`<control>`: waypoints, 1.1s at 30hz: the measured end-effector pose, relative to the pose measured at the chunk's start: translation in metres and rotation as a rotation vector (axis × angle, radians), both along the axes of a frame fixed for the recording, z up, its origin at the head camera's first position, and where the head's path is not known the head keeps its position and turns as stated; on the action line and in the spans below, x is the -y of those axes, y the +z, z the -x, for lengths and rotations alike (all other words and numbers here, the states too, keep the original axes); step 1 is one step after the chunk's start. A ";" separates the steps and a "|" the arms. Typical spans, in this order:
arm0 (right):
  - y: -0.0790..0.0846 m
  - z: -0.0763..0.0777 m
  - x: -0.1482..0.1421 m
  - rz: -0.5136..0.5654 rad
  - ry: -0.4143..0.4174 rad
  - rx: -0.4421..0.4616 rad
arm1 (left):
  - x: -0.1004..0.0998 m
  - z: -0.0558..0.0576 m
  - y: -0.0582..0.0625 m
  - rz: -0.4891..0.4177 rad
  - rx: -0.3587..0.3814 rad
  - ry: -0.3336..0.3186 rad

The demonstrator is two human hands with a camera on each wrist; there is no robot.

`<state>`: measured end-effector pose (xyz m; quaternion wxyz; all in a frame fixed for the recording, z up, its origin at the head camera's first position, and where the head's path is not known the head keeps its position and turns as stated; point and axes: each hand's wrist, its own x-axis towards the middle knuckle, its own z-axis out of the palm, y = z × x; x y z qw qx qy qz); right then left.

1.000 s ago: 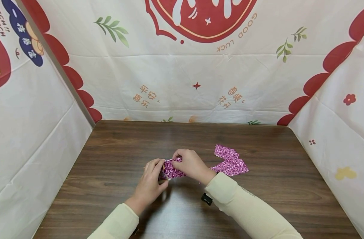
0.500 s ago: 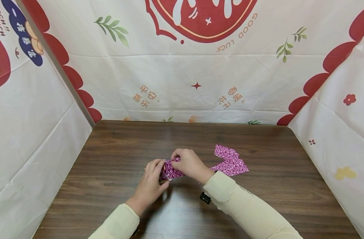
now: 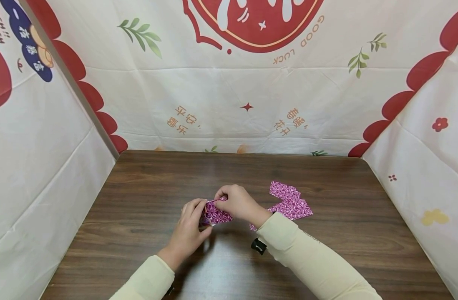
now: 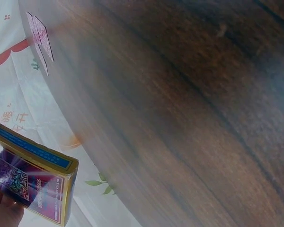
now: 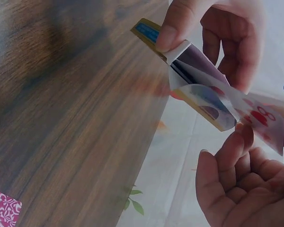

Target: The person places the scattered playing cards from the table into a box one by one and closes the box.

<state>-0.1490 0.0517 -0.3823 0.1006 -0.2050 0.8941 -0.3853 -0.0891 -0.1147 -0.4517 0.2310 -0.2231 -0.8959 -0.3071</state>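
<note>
The worktop's (image 3: pixel 157 175) far edge meets the printed cloth (image 3: pixel 229 91) at 12 o'clock, a broad stretch of wood lying between it and the hands; the side edges stand well apart at 9 and 3. The left hand (image 3: pixel 189 225) curls round the playing-card box (image 4: pixel 33 175) near mid-worktop, while the right hand (image 3: pixel 240 204) pinches a playing card (image 5: pixel 265 116) — a red eight — at its open end. Loose pink-backed cards (image 3: pixel 289 204) lie toward 3 o'clock.

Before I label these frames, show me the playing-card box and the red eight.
Playing-card box (image 4: pixel 37 183), left wrist view, printed broad face.
Red eight (image 5: pixel 259 117), right wrist view, printed face.
</note>
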 end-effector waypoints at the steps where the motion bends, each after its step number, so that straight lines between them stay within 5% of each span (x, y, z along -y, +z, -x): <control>1: 0.000 0.000 0.000 0.004 -0.001 0.006 | 0.000 0.000 0.000 -0.002 -0.007 -0.001; 10: 0.000 0.000 0.002 0.021 -0.017 0.021 | 0.001 0.002 -0.003 -0.005 -0.053 0.005; 23: 0.000 0.001 0.003 -0.073 -0.008 -0.087 | -0.001 -0.001 0.000 -0.030 0.051 0.007; 33: 0.002 0.001 0.002 -0.071 0.005 -0.079 | -0.001 0.000 0.002 -0.052 0.030 -0.011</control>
